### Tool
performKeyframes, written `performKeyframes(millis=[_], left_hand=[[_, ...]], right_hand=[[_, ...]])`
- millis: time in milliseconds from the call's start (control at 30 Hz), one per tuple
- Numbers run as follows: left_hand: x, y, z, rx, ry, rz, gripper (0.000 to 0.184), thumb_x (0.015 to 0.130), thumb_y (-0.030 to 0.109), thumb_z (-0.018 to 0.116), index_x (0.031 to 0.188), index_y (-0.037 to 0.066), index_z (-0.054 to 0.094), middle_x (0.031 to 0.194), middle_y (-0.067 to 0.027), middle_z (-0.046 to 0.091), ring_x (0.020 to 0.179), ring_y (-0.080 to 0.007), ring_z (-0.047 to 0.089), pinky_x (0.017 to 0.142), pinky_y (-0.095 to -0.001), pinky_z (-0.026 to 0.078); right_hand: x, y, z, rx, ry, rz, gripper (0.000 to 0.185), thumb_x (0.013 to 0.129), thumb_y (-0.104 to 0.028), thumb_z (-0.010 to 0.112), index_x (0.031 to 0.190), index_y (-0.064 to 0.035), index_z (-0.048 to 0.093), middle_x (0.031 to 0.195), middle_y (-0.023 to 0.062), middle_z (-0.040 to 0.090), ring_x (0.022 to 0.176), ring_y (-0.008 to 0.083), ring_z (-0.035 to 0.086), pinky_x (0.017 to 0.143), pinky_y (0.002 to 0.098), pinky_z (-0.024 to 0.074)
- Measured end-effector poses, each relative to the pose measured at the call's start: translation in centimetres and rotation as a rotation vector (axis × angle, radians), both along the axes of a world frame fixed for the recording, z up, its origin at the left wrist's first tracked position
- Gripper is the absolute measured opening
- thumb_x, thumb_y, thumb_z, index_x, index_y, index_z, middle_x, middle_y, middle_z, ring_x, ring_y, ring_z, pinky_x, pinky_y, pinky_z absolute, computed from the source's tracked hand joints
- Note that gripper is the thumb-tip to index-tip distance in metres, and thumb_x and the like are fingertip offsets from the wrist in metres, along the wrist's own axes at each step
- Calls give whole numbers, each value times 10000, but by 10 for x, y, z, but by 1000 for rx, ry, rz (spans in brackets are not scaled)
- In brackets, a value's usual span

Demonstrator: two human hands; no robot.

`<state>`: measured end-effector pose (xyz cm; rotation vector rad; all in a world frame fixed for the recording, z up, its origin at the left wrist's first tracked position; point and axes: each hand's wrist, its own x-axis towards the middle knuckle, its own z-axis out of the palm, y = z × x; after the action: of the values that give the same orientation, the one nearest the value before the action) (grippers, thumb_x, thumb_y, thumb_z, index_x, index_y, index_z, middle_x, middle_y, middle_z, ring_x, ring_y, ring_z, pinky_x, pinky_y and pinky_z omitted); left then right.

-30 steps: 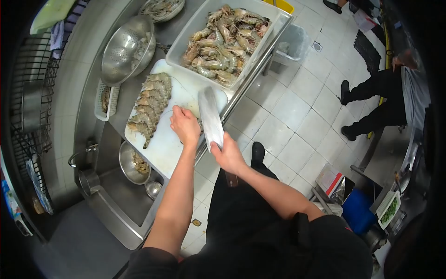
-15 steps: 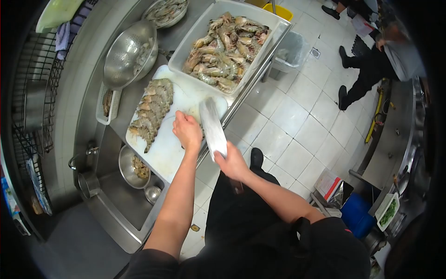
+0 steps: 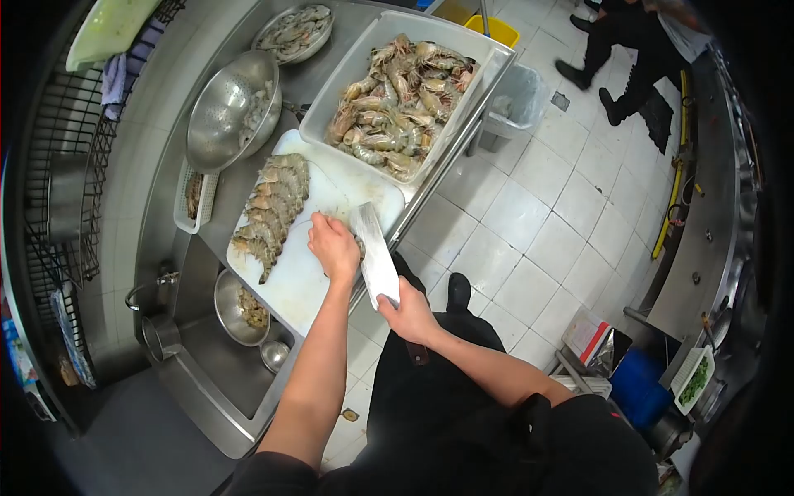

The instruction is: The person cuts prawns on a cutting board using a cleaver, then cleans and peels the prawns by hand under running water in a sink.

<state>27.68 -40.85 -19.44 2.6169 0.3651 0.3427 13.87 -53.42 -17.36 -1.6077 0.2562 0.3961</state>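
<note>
Over at the cutting board point(image 3: 289, 277), the person's right hand point(image 3: 407, 312) is clamping around the cleaver point(image 3: 379, 266), gripping it where blade meets handle, the thumb lying along the metal. The blade is slanting over the board's near right edge, its broad face showing. The left hand point(image 3: 333, 248) is hovering over or resting on the board, just left of the blade, its fingers curling; whether they are pinching anything underneath I can't tell. A partly hidden shrimp point(image 3: 359, 245) is lying on the board's right side, between the left hand and the cleaver, close beside that hand.

A row of shrimp point(image 3: 273, 207) is lying along the board's left side, overlapping one another, apart from the left hand. The big tub point(image 3: 356, 156) is sitting at the board's far end, holding a heap of whole shrimp point(image 3: 405, 99). Beyond the board's far left corner, a colander point(image 3: 207, 124) is tilting, and a metal bowl point(image 3: 227, 307) is sitting in the sink point(image 3: 207, 351), left of the board's near end.
</note>
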Motion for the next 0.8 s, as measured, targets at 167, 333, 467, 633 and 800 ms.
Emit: performKeyframes(millis=[167, 333, 467, 633, 800], left_hand=[[1, 3, -3, -27, -20, -7, 120, 949, 141, 465, 943, 23, 487, 872, -220, 615, 876, -429, 562, 810, -526, 402], [1, 13, -11, -124, -87, -12, 150, 973, 170, 478, 976, 22, 500, 880, -223, 620, 841, -421, 573, 782, -510, 430], [1, 12, -11, -205, -91, 43, 225, 1002, 245, 457, 1012, 29, 521, 919, -194, 634, 891, -393, 566, 833, -490, 422], [6, 1, -5, -132, 15, 119, 256, 1013, 279, 429, 1006, 48, 538, 996, -136, 633, 1038, -367, 513, 928, -524, 328], [9, 0, -6, -90, 62, 201, 243, 1008, 266, 434, 1021, 51, 547, 1036, -137, 627, 1076, -358, 501, 955, -521, 307]], right_hand=[[30, 11, -14, -69, -8, 14, 369, 888, -259, 626, 990, 79, 517, 900, 320, 639, 857, 467, 645, 759, 489, 507], [34, 7, -11, -10, -26, -16, 367, 886, -255, 632, 987, 79, 518, 897, 315, 641, 853, 463, 649, 755, 488, 507], [42, 7, -2, 29, -14, -30, 356, 889, -236, 629, 1003, 81, 517, 891, 307, 646, 848, 458, 652, 748, 480, 513], [29, 22, -3, -34, -35, -88, 345, 897, -226, 626, 1006, 75, 497, 827, 305, 637, 775, 456, 648, 685, 487, 503], [-8, 53, -10, 0, -69, -245, 307, 912, -184, 604, 972, 62, 429, 714, 326, 599, 690, 520, 603, 588, 561, 454]])
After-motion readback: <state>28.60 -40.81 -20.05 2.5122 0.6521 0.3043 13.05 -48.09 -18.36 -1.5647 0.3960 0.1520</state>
